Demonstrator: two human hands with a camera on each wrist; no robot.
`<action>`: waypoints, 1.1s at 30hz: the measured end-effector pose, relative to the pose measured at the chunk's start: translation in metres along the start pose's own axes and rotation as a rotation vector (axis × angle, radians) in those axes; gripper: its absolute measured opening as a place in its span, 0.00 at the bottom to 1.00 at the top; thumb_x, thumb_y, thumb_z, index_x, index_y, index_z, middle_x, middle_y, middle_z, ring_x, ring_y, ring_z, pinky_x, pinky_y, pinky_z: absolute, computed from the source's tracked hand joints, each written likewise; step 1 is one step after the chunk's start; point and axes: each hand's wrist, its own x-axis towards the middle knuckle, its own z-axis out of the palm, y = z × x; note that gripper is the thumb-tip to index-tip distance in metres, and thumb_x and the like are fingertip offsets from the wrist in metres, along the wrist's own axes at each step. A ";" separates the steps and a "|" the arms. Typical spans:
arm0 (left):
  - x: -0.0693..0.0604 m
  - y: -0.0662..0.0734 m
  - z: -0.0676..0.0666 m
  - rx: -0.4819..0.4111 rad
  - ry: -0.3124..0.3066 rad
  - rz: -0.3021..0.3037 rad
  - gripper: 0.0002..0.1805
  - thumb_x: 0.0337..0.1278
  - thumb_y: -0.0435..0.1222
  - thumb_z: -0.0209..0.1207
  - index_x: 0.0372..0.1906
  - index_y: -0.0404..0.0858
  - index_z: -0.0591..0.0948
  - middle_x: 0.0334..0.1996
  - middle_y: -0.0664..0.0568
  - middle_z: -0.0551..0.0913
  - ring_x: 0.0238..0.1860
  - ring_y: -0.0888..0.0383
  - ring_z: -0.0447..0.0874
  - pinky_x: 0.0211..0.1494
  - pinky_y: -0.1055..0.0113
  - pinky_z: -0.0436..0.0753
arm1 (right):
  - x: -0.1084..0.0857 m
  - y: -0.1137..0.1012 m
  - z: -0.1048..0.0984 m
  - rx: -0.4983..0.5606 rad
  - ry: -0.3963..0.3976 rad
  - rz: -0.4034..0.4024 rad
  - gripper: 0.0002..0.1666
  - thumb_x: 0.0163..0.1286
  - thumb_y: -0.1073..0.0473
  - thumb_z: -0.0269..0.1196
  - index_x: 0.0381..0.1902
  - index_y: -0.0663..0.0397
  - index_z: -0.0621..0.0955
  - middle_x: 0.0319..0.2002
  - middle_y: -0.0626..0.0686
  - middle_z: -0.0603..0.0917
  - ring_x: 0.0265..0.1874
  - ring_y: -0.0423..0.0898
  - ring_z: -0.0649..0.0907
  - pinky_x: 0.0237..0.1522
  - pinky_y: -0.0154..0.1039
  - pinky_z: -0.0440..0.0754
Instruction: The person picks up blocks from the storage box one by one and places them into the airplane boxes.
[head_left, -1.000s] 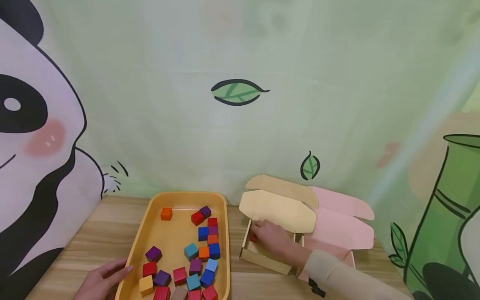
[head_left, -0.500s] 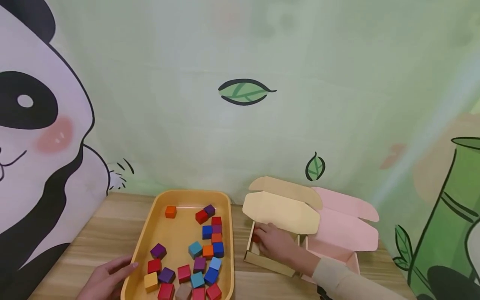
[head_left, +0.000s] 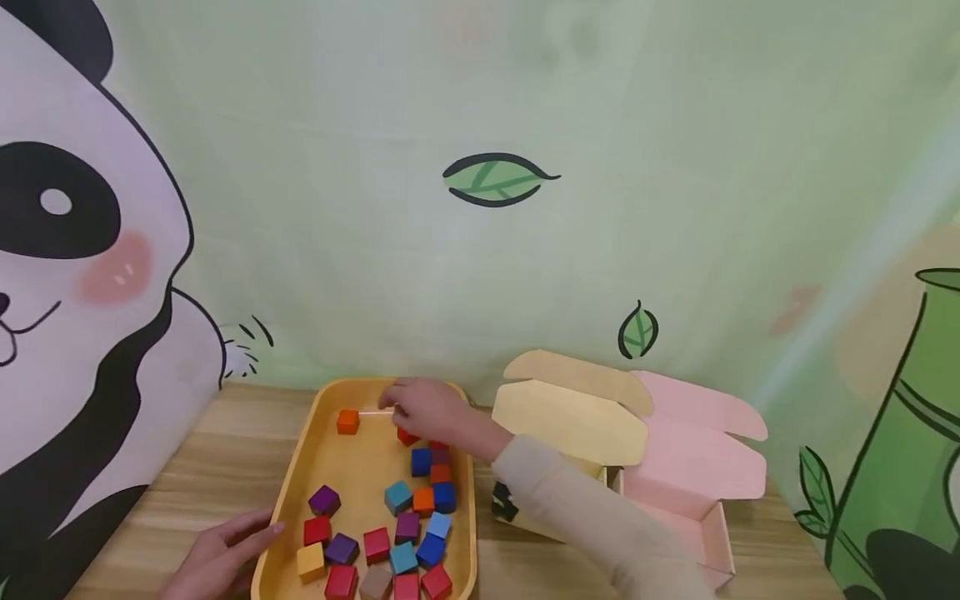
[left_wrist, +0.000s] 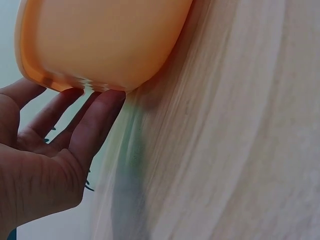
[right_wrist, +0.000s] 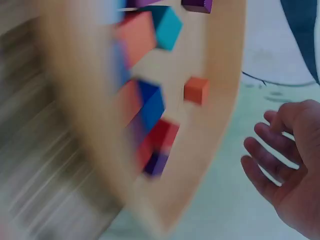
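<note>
My left hand [head_left: 225, 550] holds the left rim of the yellow-orange tray [head_left: 296, 467], its thumb at the top edge. In the left wrist view the fingertips [left_wrist: 112, 97] touch the tray's outer side. Over the back of the tray hovers my right hand [head_left: 431, 412], fingers loosely bent and nothing seen in them. Below and beside it lie a red cube [head_left: 407, 436] and, further left, an orange cube [head_left: 348, 422]. The right wrist view shows a dark purple cube [right_wrist: 156, 164] against the red one. Several other coloured cubes, such as a yellow cube [head_left: 311, 562], fill the tray's front and right side.
To the right of the tray stands a cream cardboard box [head_left: 570, 421] with its lid raised, partly behind my right sleeve [head_left: 592, 517]. A pink cardboard box [head_left: 705, 533], lid also up, is beside it. A printed backdrop [head_left: 360, 208] rises behind the wooden table [head_left: 217, 450].
My right hand has left the cream box, where a red cube was at its fingers, and moved left over the tray. The left hand stays at the tray's rim.
</note>
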 end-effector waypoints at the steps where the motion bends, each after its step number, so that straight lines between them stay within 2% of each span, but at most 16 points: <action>1: 0.000 -0.001 0.002 -0.004 -0.005 0.001 0.50 0.61 0.55 0.67 0.73 0.24 0.63 0.66 0.22 0.68 0.45 0.39 0.85 0.46 0.48 0.88 | 0.013 -0.005 0.004 -0.007 -0.030 -0.013 0.16 0.75 0.58 0.60 0.57 0.46 0.85 0.52 0.44 0.86 0.42 0.39 0.82 0.47 0.25 0.81; 5: -0.001 -0.007 0.012 -0.040 0.007 -0.013 0.49 0.60 0.54 0.68 0.73 0.24 0.64 0.64 0.23 0.70 0.44 0.39 0.86 0.45 0.47 0.88 | 0.053 -0.020 0.029 -0.053 -0.134 -0.053 0.19 0.75 0.53 0.63 0.60 0.48 0.84 0.54 0.45 0.86 0.48 0.40 0.82 0.55 0.27 0.79; 8: -0.001 -0.011 0.020 -0.099 0.029 -0.017 0.46 0.60 0.51 0.70 0.71 0.24 0.67 0.62 0.24 0.73 0.42 0.39 0.87 0.44 0.47 0.88 | 0.068 -0.024 0.047 -0.128 -0.177 -0.038 0.18 0.72 0.51 0.65 0.58 0.47 0.84 0.49 0.45 0.87 0.48 0.40 0.83 0.54 0.26 0.79; 12: -0.001 -0.012 0.027 -0.143 0.048 0.000 0.43 0.59 0.51 0.70 0.69 0.26 0.71 0.61 0.25 0.76 0.43 0.39 0.88 0.43 0.47 0.88 | 0.071 -0.025 0.057 -0.173 -0.159 0.009 0.09 0.72 0.54 0.66 0.48 0.47 0.84 0.40 0.45 0.85 0.39 0.40 0.81 0.47 0.25 0.78; 16: -0.001 -0.013 0.023 -0.094 0.040 -0.004 0.46 0.57 0.55 0.69 0.70 0.26 0.70 0.61 0.25 0.75 0.44 0.40 0.88 0.44 0.47 0.88 | 0.075 -0.032 0.055 -0.160 -0.111 0.010 0.04 0.70 0.56 0.68 0.38 0.50 0.85 0.32 0.46 0.81 0.32 0.42 0.77 0.40 0.25 0.76; 20: -0.001 -0.016 0.017 -0.057 0.026 -0.027 0.50 0.54 0.59 0.69 0.70 0.26 0.70 0.61 0.25 0.75 0.43 0.40 0.87 0.44 0.47 0.88 | 0.088 -0.043 0.059 -0.159 -0.141 0.022 0.08 0.66 0.53 0.70 0.33 0.51 0.84 0.27 0.45 0.77 0.29 0.41 0.74 0.33 0.26 0.72; 23: 0.000 -0.018 0.017 -0.051 0.026 -0.039 0.52 0.52 0.60 0.70 0.70 0.26 0.70 0.60 0.25 0.75 0.42 0.41 0.87 0.44 0.48 0.89 | 0.094 -0.047 0.067 -0.143 -0.161 0.032 0.09 0.65 0.56 0.70 0.28 0.50 0.80 0.24 0.44 0.72 0.27 0.41 0.72 0.28 0.28 0.67; 28: 0.002 -0.021 0.018 -0.043 0.031 -0.047 0.52 0.51 0.61 0.70 0.70 0.27 0.71 0.60 0.26 0.76 0.41 0.43 0.88 0.43 0.49 0.89 | 0.095 -0.047 0.071 -0.117 -0.170 0.067 0.23 0.63 0.60 0.70 0.16 0.49 0.69 0.17 0.45 0.62 0.20 0.40 0.64 0.22 0.28 0.56; 30: 0.003 -0.021 0.017 -0.042 0.034 -0.050 0.52 0.51 0.61 0.70 0.70 0.28 0.71 0.60 0.26 0.76 0.41 0.43 0.89 0.43 0.49 0.89 | 0.094 -0.047 0.070 -0.125 -0.174 0.088 0.25 0.61 0.59 0.72 0.15 0.49 0.68 0.16 0.44 0.61 0.19 0.39 0.63 0.21 0.28 0.55; 33: 0.002 -0.023 0.015 -0.044 0.041 -0.053 0.51 0.51 0.61 0.70 0.70 0.28 0.72 0.59 0.27 0.78 0.41 0.44 0.89 0.43 0.49 0.89 | 0.093 -0.049 0.069 -0.160 -0.172 0.099 0.21 0.59 0.56 0.75 0.18 0.47 0.74 0.18 0.42 0.67 0.21 0.38 0.67 0.22 0.26 0.60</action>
